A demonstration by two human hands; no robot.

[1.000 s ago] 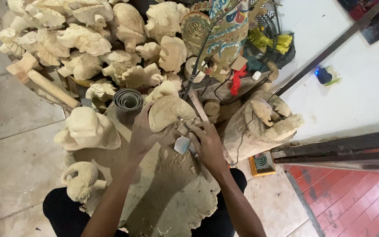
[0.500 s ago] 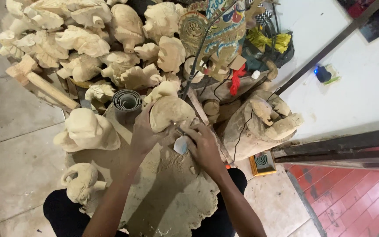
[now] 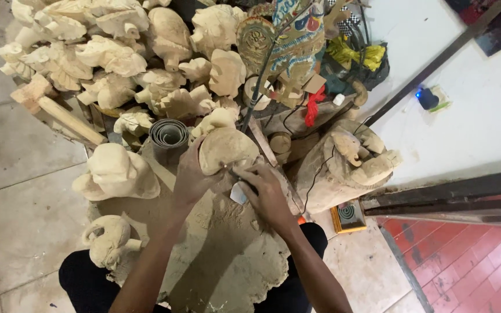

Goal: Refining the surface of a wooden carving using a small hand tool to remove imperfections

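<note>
There is a single view, from a camera worn on the person's head, facing steeply down over the lap. It sits close above the left hand [image 3: 191,177] and right hand [image 3: 268,194], which fill the middle. Farther out along the top lies the heap of pale carved wooden figures [image 3: 117,52]; the grey tiled floor [image 3: 13,203] runs down the left edge.

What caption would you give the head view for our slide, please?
Left hand steadies a rounded wooden carving while the right hand works it with a small tool.
</note>
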